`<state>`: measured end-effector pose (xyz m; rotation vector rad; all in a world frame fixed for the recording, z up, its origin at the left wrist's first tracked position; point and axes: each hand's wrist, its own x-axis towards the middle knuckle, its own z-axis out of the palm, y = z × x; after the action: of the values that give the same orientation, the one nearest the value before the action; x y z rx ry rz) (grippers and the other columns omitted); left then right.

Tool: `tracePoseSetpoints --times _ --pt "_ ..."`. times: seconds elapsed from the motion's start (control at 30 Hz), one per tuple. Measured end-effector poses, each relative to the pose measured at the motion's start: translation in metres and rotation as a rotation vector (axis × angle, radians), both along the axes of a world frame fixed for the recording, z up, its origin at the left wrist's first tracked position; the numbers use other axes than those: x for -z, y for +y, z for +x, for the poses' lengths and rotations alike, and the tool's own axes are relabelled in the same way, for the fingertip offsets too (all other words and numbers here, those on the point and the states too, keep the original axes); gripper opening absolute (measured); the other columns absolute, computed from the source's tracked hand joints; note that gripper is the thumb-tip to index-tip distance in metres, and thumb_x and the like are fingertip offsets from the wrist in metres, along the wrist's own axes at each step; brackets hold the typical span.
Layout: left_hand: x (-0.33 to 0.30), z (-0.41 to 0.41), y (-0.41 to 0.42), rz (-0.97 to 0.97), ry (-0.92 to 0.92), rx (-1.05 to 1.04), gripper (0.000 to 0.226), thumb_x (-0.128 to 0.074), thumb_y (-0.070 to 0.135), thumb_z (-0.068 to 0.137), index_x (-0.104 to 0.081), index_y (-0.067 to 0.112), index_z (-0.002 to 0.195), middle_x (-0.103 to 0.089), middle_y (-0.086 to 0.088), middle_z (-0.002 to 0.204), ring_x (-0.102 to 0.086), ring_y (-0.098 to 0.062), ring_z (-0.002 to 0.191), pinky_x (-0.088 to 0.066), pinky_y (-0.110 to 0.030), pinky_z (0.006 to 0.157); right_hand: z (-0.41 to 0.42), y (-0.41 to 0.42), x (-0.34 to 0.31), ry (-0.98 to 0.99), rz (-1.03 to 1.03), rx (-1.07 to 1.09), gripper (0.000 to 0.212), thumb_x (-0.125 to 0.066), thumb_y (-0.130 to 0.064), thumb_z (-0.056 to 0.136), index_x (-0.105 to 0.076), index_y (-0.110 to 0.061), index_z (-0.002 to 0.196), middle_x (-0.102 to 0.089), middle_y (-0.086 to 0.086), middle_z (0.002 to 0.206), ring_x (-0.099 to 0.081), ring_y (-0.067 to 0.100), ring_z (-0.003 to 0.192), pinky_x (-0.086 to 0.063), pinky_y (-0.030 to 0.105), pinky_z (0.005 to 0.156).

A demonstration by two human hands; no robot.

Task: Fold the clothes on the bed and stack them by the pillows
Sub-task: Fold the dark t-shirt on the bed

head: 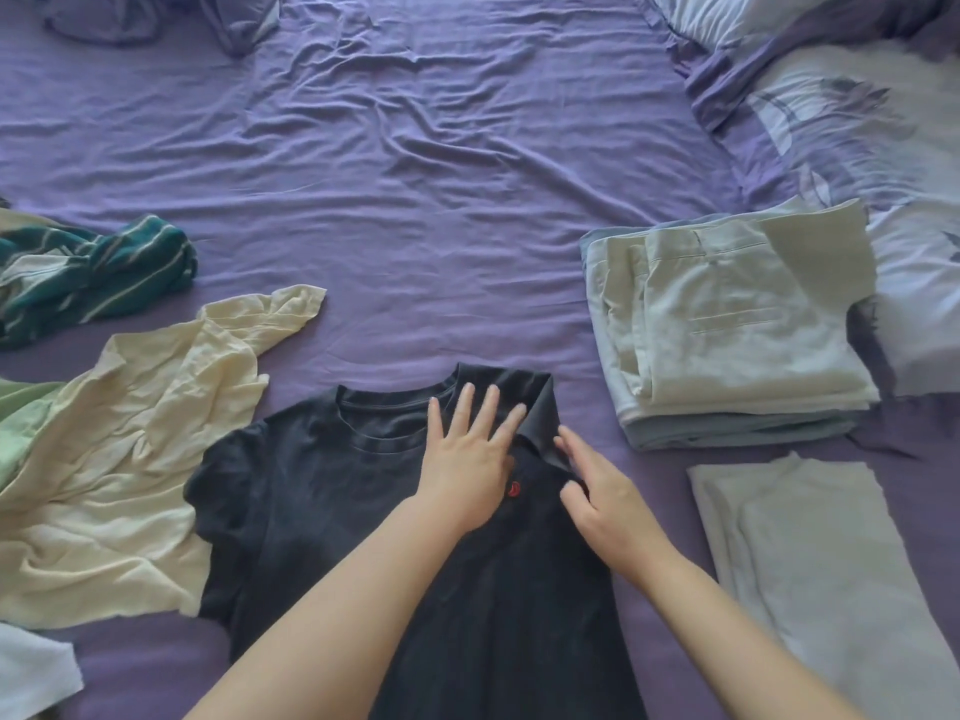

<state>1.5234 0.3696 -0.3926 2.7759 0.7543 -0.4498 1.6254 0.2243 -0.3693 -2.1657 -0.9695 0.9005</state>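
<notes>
A dark navy T-shirt (322,506) with a small red logo lies flat on the purple bed sheet (415,200), its right sleeve folded in over the chest. My left hand (467,459) presses flat on the folded part near the collar, fingers straight. My right hand (597,491) touches the folded edge of the sleeve with relaxed fingers. A stack of folded pale trousers and clothes (727,324) sits to the right beside the patterned pillows (857,122). A folded grey garment (831,574) lies at the lower right.
Unfolded clothes lie on the left: a crumpled cream shirt (130,459), a green striped garment (88,278), a pale green piece (21,423) and a white piece (31,672). More crumpled cloth (104,18) lies at the far left corner.
</notes>
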Motion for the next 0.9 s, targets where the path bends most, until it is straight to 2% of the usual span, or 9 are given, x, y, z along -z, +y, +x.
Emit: tracePoseSetpoints --times 0.1,0.23,0.33,0.4,0.47,0.6,0.73,0.83,0.9 --pt "-0.003 0.006 -0.001 -0.022 -0.094 -0.188 0.066 -0.035 0.026 0.098 0.004 0.027 0.151 0.009 -0.002 0.16 0.014 -0.027 0.146 0.002 -0.055 0.116 -0.01 -0.013 0.011 -0.068 -0.049 -0.109 0.065 -0.044 -0.006 0.088 -0.021 -0.014 0.148 -0.021 -0.007 0.153 -0.011 -0.009 0.134 -0.001 -0.003 0.102" --pt "-0.007 -0.003 -0.014 0.019 -0.382 0.023 0.054 -0.032 0.03 0.095 -0.025 0.027 0.149 -0.019 -0.002 0.157 -0.01 -0.026 0.146 -0.009 -0.053 0.117 -0.033 -0.017 0.019 -0.035 -0.06 -0.213 0.075 -0.041 -0.011 0.084 -0.006 -0.017 0.15 0.001 -0.015 0.153 0.011 -0.011 0.137 0.003 0.011 0.112" --pt "-0.006 -0.006 -0.016 0.003 -0.269 0.052 0.053 -0.018 0.051 0.096 -0.033 0.036 0.144 -0.015 0.001 0.158 -0.004 -0.025 0.147 -0.003 -0.053 0.117 -0.036 -0.022 0.014 -0.199 0.009 -0.171 0.071 -0.043 -0.003 0.077 -0.028 -0.006 0.146 -0.023 0.002 0.153 -0.014 0.007 0.143 -0.015 0.024 0.116" --pt "-0.001 -0.004 -0.013 0.004 -0.168 0.01 0.05 -0.019 0.055 0.097 -0.032 0.041 0.143 -0.006 0.0 0.16 0.005 -0.026 0.147 0.003 -0.052 0.117 -0.033 -0.029 0.012 -0.445 0.049 -0.1 0.062 -0.052 0.0 0.069 -0.05 0.001 0.132 -0.048 0.014 0.139 -0.041 0.024 0.132 -0.034 0.036 0.108" --pt "0.004 0.003 -0.013 0.006 -0.118 -0.014 0.045 -0.027 0.051 0.099 -0.03 0.044 0.143 -0.007 -0.003 0.16 0.004 -0.026 0.147 0.004 -0.052 0.116 -0.031 -0.035 0.013 -0.561 -0.007 -0.074 0.058 -0.066 0.002 0.064 -0.059 0.001 0.122 -0.057 0.018 0.129 -0.052 0.032 0.123 -0.047 0.046 0.097" --pt "0.005 0.011 -0.016 0.031 -0.135 -0.019 0.044 -0.04 0.033 0.099 -0.034 0.041 0.142 -0.034 -0.004 0.147 -0.02 -0.024 0.14 -0.003 -0.046 0.116 -0.038 -0.046 0.02 -0.611 -0.009 -0.182 0.063 -0.078 0.003 0.056 -0.064 -0.001 0.117 -0.062 0.014 0.123 -0.06 0.028 0.114 -0.053 0.041 0.089" --pt "-0.001 0.027 -0.009 0.034 -0.228 0.032 0.068 -0.056 0.005 0.082 -0.038 0.031 0.142 -0.045 -0.003 0.129 -0.04 -0.025 0.117 -0.024 -0.035 0.101 -0.044 -0.044 0.022 -0.59 0.012 -0.22 0.069 -0.073 0.006 0.056 -0.059 0.0 0.123 -0.061 0.011 0.125 -0.058 0.024 0.117 -0.051 0.037 0.093" --pt "-0.005 0.045 0.002 0.042 -0.24 0.051 0.069 -0.056 -0.001 0.08 -0.039 0.027 0.141 -0.043 -0.004 0.132 -0.039 -0.026 0.118 -0.028 -0.035 0.096 -0.048 -0.041 0.025 -0.605 0.02 -0.283 0.058 -0.067 -0.001 0.066 -0.059 0.0 0.123 -0.061 0.013 0.125 -0.057 0.026 0.118 -0.048 0.037 0.097" --pt "-0.001 0.05 0.005 0.09 -0.192 0.075 0.071 -0.057 0.005 0.083 -0.032 0.029 0.144 -0.026 -0.006 0.15 -0.024 -0.029 0.134 -0.019 -0.041 0.109 -0.049 -0.04 0.027 -0.642 -0.018 -0.317 0.049 -0.053 -0.012 0.076 -0.059 -0.001 0.124 -0.058 0.014 0.129 -0.054 0.027 0.122 -0.042 0.039 0.103"
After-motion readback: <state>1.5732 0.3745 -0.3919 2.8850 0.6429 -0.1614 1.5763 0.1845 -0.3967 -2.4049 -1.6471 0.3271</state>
